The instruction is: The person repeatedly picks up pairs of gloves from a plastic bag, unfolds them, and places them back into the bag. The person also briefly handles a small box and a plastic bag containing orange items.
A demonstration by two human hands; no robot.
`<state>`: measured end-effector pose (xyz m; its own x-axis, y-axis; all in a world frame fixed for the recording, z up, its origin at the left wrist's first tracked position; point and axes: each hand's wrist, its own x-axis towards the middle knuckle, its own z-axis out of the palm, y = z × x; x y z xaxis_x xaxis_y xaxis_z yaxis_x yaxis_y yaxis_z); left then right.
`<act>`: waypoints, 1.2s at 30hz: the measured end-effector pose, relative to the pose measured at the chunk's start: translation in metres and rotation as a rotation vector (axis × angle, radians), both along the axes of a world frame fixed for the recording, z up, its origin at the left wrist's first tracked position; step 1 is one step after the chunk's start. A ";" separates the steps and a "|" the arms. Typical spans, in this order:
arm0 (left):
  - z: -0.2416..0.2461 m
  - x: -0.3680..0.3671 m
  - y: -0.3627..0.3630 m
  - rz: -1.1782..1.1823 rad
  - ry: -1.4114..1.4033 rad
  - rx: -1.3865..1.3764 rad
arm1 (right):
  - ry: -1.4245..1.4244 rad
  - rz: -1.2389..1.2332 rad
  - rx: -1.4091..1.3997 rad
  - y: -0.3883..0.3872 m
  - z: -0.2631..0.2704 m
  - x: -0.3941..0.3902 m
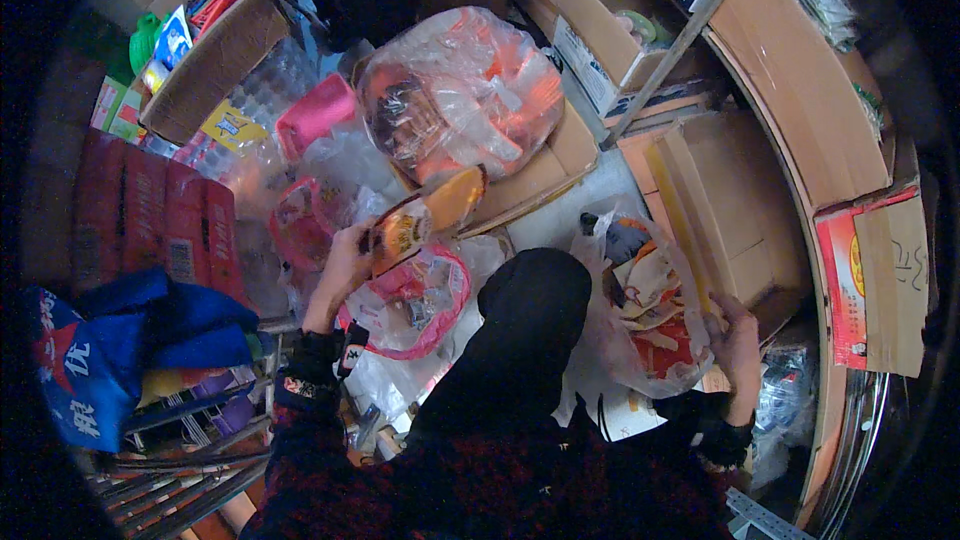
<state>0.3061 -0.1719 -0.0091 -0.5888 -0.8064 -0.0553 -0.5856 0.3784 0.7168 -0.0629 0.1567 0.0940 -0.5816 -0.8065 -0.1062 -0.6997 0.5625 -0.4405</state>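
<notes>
My left hand [349, 262] is closed on a flat orange and brown item [424, 221], possibly a shoe insole or a package, which bears writing. Below that item stands a pink-rimmed basket [465, 277] with plastic-wrapped things inside. My right hand [733, 334] is at the right side of a clear plastic bag [600, 315] filled with red, cream and dark items; whether its fingers grip the bag is unclear. Beyond my left hand, a large clear bag of orange things [480, 90] rests on an open cardboard box [559, 172].
Cardboard boxes [742, 202] and a shelf with an upright metal post [682, 45] line the right. Red cartons [150, 210], a blue printed cloth bag [97, 375] and a metal rack [195, 420] are at the left. A pink container [319, 112] lies farther back.
</notes>
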 end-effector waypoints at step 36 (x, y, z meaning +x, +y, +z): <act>-0.036 -0.031 -0.120 0.175 -0.286 -0.415 | 0.029 -0.317 -0.461 0.020 -0.080 -0.100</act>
<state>0.2752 -0.2923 -0.0453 -0.4518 -0.8793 0.1507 -0.8154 0.4755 0.3302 -0.1625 0.1768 0.0144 -0.8008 -0.5506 0.2357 -0.5429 0.5012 -0.6739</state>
